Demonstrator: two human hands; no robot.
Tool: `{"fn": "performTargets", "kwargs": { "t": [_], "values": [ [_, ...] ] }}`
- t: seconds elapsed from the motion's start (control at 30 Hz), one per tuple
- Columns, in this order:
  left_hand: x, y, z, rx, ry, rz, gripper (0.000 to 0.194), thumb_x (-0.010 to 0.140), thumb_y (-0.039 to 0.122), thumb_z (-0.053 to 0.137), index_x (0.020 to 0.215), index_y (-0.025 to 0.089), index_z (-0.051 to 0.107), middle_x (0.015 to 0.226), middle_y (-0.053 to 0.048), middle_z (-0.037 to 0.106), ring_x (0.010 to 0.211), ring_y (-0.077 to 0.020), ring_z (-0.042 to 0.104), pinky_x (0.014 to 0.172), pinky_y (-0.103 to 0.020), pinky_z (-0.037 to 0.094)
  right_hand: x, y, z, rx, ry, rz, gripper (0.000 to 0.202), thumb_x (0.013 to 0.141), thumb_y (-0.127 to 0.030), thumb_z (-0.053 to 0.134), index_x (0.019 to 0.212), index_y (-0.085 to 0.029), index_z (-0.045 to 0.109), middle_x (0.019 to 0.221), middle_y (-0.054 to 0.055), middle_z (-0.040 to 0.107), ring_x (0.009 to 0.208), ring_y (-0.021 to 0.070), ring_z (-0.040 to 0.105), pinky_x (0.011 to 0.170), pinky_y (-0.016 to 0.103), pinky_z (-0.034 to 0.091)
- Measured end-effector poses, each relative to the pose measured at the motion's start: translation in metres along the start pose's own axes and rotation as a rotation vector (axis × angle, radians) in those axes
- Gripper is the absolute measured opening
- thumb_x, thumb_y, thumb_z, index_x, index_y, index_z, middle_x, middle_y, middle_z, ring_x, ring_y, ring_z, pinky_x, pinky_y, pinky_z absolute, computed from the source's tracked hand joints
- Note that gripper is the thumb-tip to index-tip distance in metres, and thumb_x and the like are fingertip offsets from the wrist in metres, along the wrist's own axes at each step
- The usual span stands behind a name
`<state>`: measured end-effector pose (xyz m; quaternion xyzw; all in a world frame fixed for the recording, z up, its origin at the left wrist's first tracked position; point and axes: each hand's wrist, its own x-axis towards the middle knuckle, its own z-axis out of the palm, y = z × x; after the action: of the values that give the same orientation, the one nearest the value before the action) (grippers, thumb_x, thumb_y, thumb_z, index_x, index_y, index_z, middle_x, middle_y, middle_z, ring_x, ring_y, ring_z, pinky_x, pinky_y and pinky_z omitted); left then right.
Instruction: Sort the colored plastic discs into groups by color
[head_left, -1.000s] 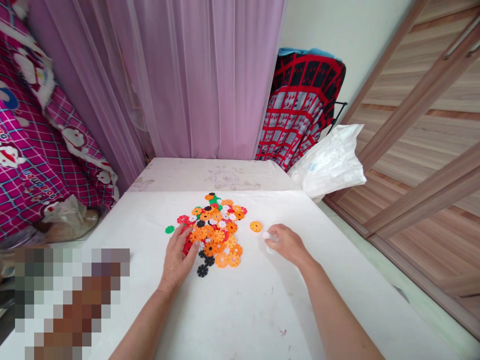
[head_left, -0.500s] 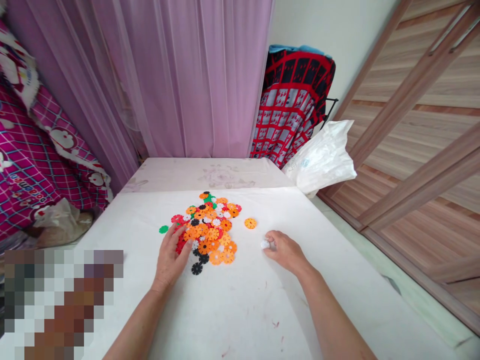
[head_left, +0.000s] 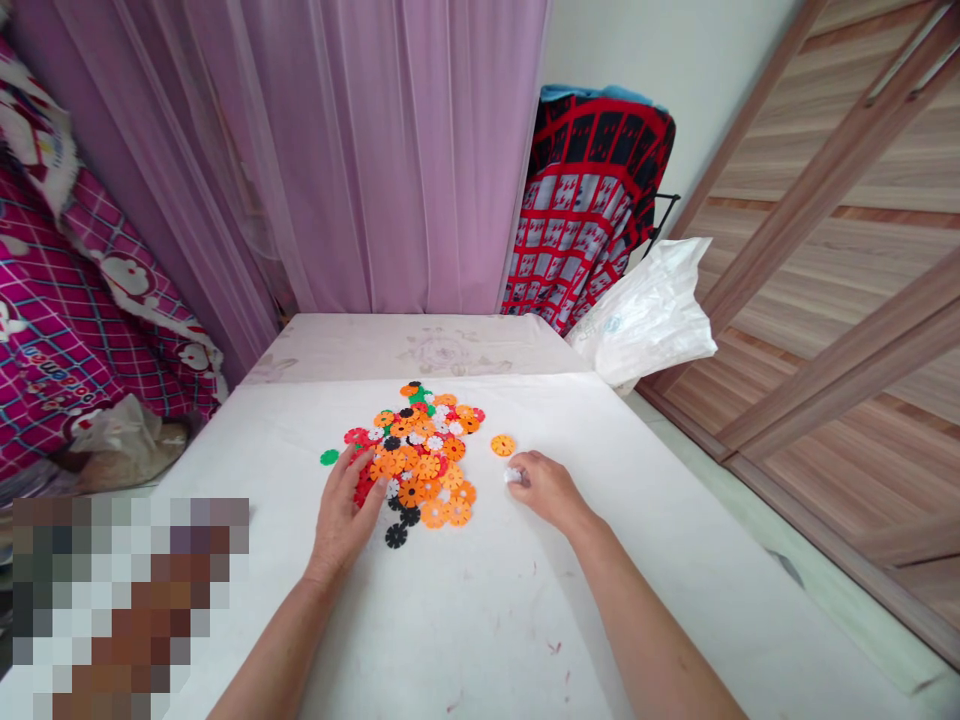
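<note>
A heap of notched plastic discs [head_left: 420, 450], orange, red, white, black and green, lies on the white-covered table [head_left: 480, 620]. Fingers apart, my left hand [head_left: 347, 515] rests at the heap's left edge, touching the discs there. My right hand [head_left: 547, 488] pinches one or more white discs [head_left: 514, 476] to the right of the heap. A single orange disc [head_left: 503, 445] lies just beyond those fingertips. One green disc [head_left: 329, 457] sits apart on the left, and black discs [head_left: 396, 536] form the heap's near end.
Behind the table hangs a purple curtain [head_left: 390, 160]. A white plastic bag [head_left: 649, 320] stands at the far right corner, near a red patterned cloth [head_left: 577, 200]. Wooden cabinet doors [head_left: 840, 300] are on the right. Pink checked fabric [head_left: 90, 330] hangs at the left.
My right hand has moved left, closer to the heap and the single orange disc, with the white piece still pinched. My left hand has stayed nearly in place.
</note>
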<state>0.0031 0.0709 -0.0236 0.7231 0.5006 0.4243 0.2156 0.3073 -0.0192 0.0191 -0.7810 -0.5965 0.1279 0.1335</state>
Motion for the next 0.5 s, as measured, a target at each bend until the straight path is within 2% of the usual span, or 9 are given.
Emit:
{"fn": "performTargets", "kwargs": {
  "t": [0.23,0.3,0.4,0.5],
  "values": [
    [-0.001,-0.002,0.003,-0.019,0.017,-0.016,0.047,0.086,0.048,0.053,0.125,0.022,0.06,0.15,-0.011,0.044,0.138,-0.0277,0.041,0.116,-0.047,0.031,-0.001,-0.001,0.001,0.028,-0.003,0.016,0.025,0.077,-0.022,0.062,0.102,-0.022,0.065,0.103,0.002,0.065,0.085,0.0138,0.061,0.076,0.023,0.041],
    [-0.001,-0.002,0.003,-0.03,0.018,-0.027,0.046,0.086,0.046,0.052,0.125,0.022,0.06,0.15,-0.011,0.044,0.138,-0.0272,0.042,0.116,-0.047,0.032,-0.002,-0.004,-0.002,0.013,0.04,0.005,0.024,0.08,-0.024,0.062,0.104,-0.022,0.065,0.106,0.003,0.064,0.089,0.0148,0.061,0.077,0.024,0.041],
    [-0.001,-0.002,0.003,-0.058,0.025,-0.041,0.044,0.087,0.042,0.05,0.125,0.022,0.06,0.15,-0.011,0.045,0.138,-0.0256,0.043,0.116,-0.046,0.031,0.001,-0.018,-0.004,-0.004,0.147,-0.031,0.019,0.086,-0.023,0.055,0.102,-0.023,0.066,0.107,0.003,0.065,0.093,0.0156,0.061,0.08,0.025,0.042],
    [-0.001,-0.003,0.002,-0.083,0.034,-0.057,0.042,0.088,0.04,0.049,0.126,0.023,0.06,0.15,-0.009,0.046,0.139,-0.0239,0.042,0.118,-0.045,0.029,0.011,-0.039,-0.003,-0.013,0.167,-0.093,0.019,0.087,-0.021,0.054,0.1,-0.024,0.068,0.108,0.004,0.067,0.102,0.0175,0.059,0.087,0.027,0.042]
  ]
}}
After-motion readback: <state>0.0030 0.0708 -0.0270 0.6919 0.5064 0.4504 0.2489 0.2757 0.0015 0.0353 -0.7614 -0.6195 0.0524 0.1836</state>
